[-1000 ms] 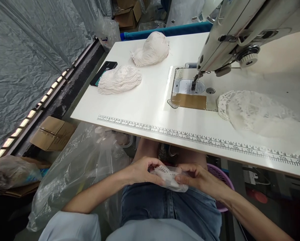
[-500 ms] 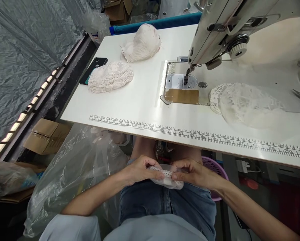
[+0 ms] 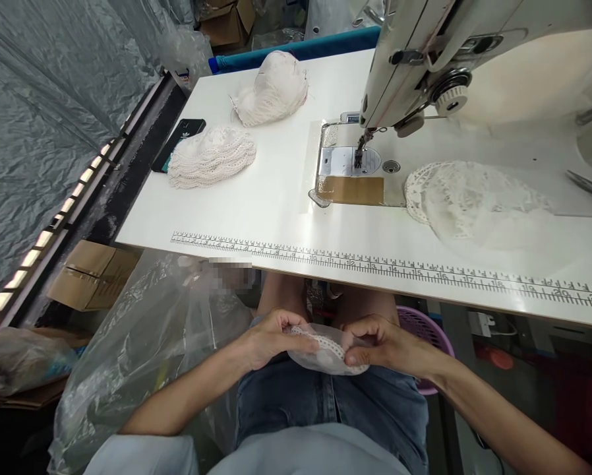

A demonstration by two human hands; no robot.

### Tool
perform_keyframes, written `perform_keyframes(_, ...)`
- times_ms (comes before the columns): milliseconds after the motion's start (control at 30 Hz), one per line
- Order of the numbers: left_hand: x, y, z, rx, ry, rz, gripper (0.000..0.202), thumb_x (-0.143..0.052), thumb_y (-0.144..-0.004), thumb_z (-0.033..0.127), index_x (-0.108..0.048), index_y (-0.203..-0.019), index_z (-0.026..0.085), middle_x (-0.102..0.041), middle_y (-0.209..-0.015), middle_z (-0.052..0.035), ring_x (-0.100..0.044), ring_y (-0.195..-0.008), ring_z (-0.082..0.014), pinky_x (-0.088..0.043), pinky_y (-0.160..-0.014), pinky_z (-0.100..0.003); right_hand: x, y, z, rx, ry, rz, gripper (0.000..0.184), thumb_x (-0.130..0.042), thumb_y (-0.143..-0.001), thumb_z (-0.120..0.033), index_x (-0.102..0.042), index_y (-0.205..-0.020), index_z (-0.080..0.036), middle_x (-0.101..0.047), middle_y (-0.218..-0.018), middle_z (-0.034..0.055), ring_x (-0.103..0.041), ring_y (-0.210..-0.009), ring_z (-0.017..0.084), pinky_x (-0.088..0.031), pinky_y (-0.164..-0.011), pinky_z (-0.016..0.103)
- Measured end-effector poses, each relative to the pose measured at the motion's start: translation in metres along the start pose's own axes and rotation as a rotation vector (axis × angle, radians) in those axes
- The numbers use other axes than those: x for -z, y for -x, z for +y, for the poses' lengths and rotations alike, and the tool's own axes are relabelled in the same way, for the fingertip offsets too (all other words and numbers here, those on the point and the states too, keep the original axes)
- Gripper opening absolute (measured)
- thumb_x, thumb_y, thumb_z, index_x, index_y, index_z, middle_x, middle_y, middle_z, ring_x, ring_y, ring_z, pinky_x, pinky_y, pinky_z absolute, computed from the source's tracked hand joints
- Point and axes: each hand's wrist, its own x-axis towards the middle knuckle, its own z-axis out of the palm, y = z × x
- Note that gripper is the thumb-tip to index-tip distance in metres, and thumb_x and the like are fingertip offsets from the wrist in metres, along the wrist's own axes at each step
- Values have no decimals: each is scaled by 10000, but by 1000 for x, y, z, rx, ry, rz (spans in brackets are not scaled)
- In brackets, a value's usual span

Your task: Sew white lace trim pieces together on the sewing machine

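Over my lap, in front of the table edge, I hold a sheer white fabric piece with lace trim (image 3: 325,349). My left hand (image 3: 281,340) pinches its left end between thumb and fingers. The right end is gripped by my right hand (image 3: 380,343), thumb pressed on the lace. The lace strip runs across the piece between both thumbs. On the table above, a stack of white lace pieces (image 3: 211,158) lies partly over a dark phone (image 3: 187,128). Behind it sits another sheer lace bundle (image 3: 273,89).
A sewing machine (image 3: 424,59) stands on the right of the white table (image 3: 266,204). Sheer lace pieces (image 3: 469,198) lie right of its needle plate, with metal scissors (image 3: 590,188) farther right. Below are a purple basket (image 3: 424,330), a clear plastic bag (image 3: 128,356) and a cardboard box (image 3: 93,274).
The lace piece is spread wider between my hands, its lace strip now more stretched out and slanting down to the right. My view has shifted slightly.
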Motion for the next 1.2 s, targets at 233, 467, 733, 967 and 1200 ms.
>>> perform_keyframes(233,1,-4,1,-37,42,-121,295,-835,-501,294,-633,-588,99,-661,-679,-41,-562,-612,-116,-416,-561,-197,6,11,5,-13,28,-28,271,-705,-727,-383,-701,-774,-116,-617,-703,27,-540,-665,118,-416,-627,226)
perform_keyframes(467,1,-8,2,2,50,-108,333,-853,-461,302,-624,-591,98,-661,-660,-27,-571,-593,-102,-440,-575,-192,6,12,5,47,64,-77,291,-693,-731,-411,-696,-785,-125,-623,-743,26,-557,-697,129,-438,-657,233)
perform_keyframes(733,-17,-3,22,68,92,-266,317,-849,-475,293,-643,-609,93,-640,-574,-19,-569,-508,-95,-454,-516,-194,-6,15,1,331,324,251,288,-502,-897,-383,-607,-1058,-168,-615,-840,60,-587,-766,164,-478,-681,274)
perform_keyframes(967,-23,-2,39,173,-3,-163,283,-840,-480,262,-669,-640,105,-635,-570,-1,-573,-533,-93,-444,-541,-195,-18,12,1,846,975,493,307,-445,-915,-184,-453,-1221,-208,-522,-960,74,-542,-826,149,-466,-644,246)
perform_keyframes(1200,-21,-2,41,196,-56,-206,253,-837,-485,256,-667,-608,114,-622,-549,3,-549,-531,-90,-420,-533,-201,-19,13,-9,866,1189,557,146,-456,-889,-194,-592,-924,-234,-549,-761,3,-528,-628,112,-392,-545,219)
